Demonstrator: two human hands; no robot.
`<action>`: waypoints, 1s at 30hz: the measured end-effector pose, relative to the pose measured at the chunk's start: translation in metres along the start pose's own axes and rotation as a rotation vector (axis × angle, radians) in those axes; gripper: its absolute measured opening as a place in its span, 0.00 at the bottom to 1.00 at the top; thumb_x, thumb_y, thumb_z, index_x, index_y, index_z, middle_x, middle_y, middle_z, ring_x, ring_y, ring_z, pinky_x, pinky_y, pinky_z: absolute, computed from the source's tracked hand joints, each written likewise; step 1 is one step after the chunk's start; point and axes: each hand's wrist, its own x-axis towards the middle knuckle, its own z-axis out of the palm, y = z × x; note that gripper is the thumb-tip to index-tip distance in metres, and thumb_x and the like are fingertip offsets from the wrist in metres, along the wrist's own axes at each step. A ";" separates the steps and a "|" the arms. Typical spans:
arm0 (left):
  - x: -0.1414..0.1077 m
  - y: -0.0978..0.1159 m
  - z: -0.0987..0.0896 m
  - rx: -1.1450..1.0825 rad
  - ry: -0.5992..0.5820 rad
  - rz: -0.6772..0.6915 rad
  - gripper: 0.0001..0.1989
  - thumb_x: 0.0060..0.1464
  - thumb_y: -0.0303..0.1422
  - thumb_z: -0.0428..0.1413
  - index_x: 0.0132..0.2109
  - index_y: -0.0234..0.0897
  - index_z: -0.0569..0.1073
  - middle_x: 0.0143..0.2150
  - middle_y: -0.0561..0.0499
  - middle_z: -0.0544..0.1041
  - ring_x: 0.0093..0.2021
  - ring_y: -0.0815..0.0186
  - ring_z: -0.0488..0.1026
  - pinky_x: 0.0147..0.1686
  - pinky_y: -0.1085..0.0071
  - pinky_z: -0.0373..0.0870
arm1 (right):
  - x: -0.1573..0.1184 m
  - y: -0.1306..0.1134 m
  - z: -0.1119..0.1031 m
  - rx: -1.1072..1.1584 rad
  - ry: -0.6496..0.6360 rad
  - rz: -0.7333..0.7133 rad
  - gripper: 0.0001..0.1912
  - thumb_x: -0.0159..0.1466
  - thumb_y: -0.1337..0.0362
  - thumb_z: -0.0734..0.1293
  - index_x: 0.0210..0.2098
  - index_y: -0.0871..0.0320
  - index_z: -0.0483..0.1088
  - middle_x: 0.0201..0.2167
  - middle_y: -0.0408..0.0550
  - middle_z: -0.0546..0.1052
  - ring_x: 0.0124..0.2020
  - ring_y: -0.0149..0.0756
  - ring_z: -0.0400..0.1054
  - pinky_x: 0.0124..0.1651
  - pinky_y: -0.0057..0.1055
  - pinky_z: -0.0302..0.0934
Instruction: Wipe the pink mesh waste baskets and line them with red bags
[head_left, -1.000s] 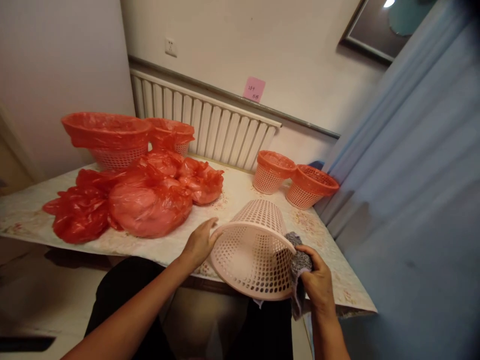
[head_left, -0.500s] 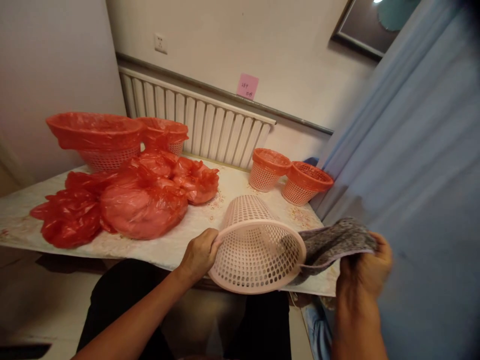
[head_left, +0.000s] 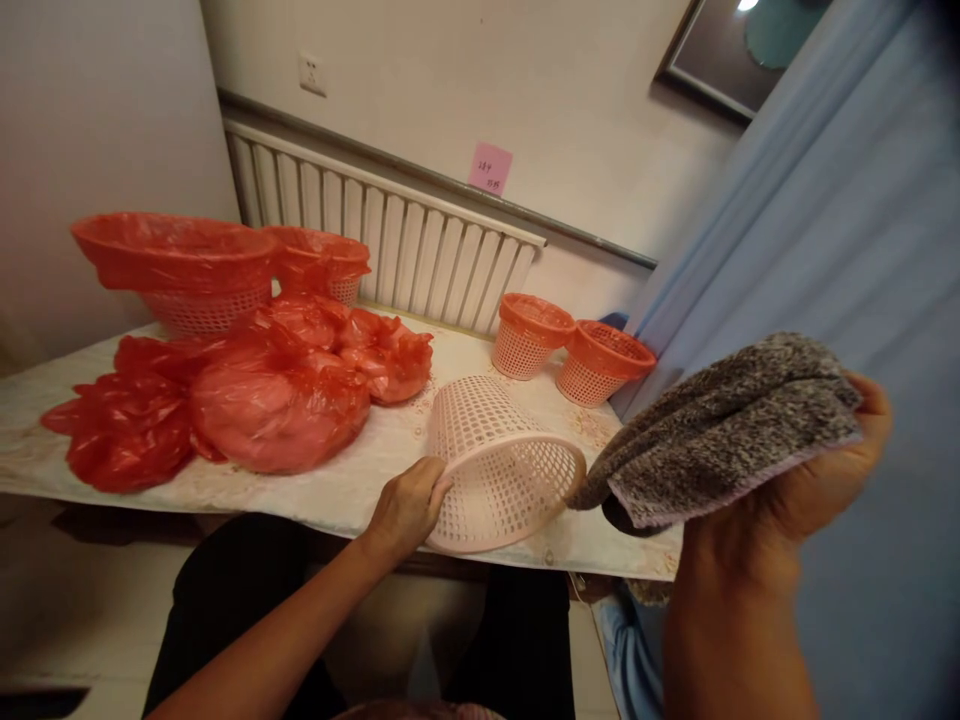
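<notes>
A pale pink perforated plastic basket (head_left: pixel 487 490) lies tilted on its side at the table's front edge, its mouth facing me. My left hand (head_left: pixel 411 505) is closed on the left of its rim. Off to the right, my right hand (head_left: pixel 832 480) grips a folded grey speckled cloth (head_left: pixel 735 430) with a pale edge. The cloth is raised above the table's right end, its lower tip beside the basket's rim. Part of the right hand's fingers is hidden behind the cloth.
Knotted red plastic bags (head_left: pixel 277 400) fill the table's (head_left: pixel 390 455) left side. Behind them stand a large red-lined basket (head_left: pixel 202 290) and a smaller lined one (head_left: pixel 337 265). Two small lined baskets (head_left: pixel 529 335) stand back right. A radiator (head_left: pixel 390 230) and blue curtain (head_left: pixel 750 250) border the table.
My right hand has lifted the cloth up and to the right, away from the basket. The basket has tipped, its mouth lifting slightly and shifting left, still in my left hand.
</notes>
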 end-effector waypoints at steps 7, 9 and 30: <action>-0.002 -0.002 0.000 -0.005 -0.024 -0.017 0.07 0.62 0.30 0.47 0.34 0.38 0.65 0.33 0.50 0.72 0.34 0.62 0.71 0.34 0.69 0.66 | -0.006 -0.018 0.030 0.235 -0.051 0.037 0.07 0.60 0.63 0.59 0.38 0.52 0.66 0.41 0.44 0.70 0.45 0.35 0.70 0.51 0.41 0.65; -0.001 -0.002 0.000 -0.012 -0.032 -0.016 0.07 0.62 0.30 0.47 0.35 0.38 0.65 0.33 0.50 0.72 0.34 0.62 0.71 0.34 0.69 0.66 | -0.019 -0.008 0.034 0.161 -0.016 0.059 0.10 0.59 0.64 0.61 0.41 0.52 0.65 0.40 0.44 0.71 0.44 0.34 0.71 0.50 0.40 0.65; -0.005 -0.007 0.003 0.000 -0.028 -0.028 0.08 0.59 0.26 0.44 0.34 0.39 0.65 0.31 0.51 0.70 0.32 0.63 0.70 0.33 0.69 0.66 | -0.159 0.089 0.060 -0.795 -1.133 -0.726 0.12 0.68 0.65 0.58 0.47 0.53 0.71 0.42 0.51 0.72 0.45 0.41 0.62 0.54 0.41 0.52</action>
